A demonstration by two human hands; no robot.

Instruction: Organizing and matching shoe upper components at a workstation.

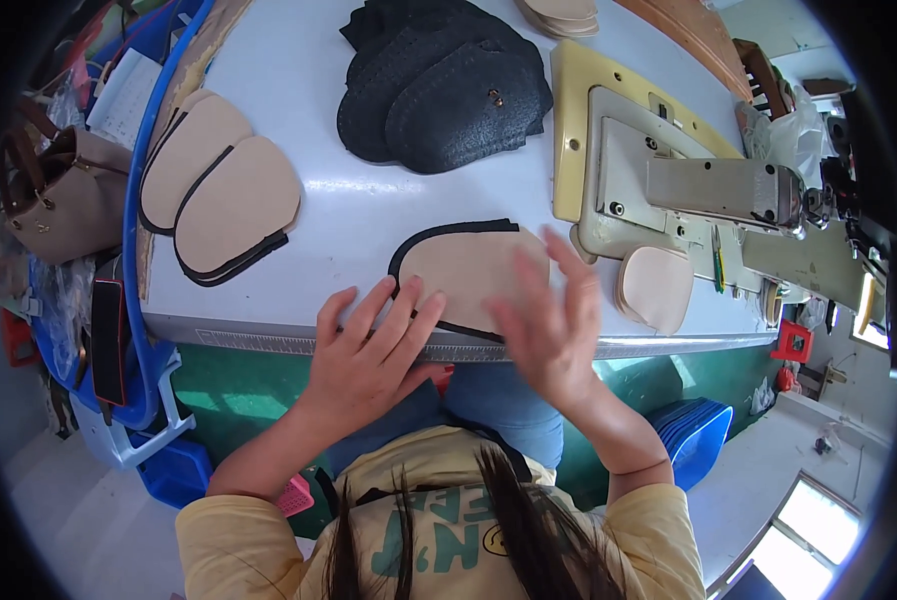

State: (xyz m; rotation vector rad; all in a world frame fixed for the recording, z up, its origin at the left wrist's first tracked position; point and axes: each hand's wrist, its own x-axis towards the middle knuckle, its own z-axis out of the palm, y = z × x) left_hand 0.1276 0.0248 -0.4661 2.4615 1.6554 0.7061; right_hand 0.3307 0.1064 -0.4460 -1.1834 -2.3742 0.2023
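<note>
A beige rounded leather-like piece (pixel 463 270) with a black strip along its curved edge lies flat near the table's front edge. On its left edge rest the fingertips of my left hand (pixel 368 355), spread and holding nothing. My right hand (pixel 553 345) is over the right end of the same piece, its fingers apart and smeared by motion; whether they touch it I cannot tell. More beige pieces with black edging (pixel 238 205) overlap at the left. Close to my right hand sits a small stack of plain beige pieces (pixel 656 288).
A sewing machine (pixel 708 190) on a yellow-edged base takes up the right side. Black leather pieces (pixel 458 95) are piled at the back, beside further beige pieces (pixel 560 14). Green-handled snips (pixel 718 265) lie by the machine. A metal ruler (pixel 253 340) runs along the front edge.
</note>
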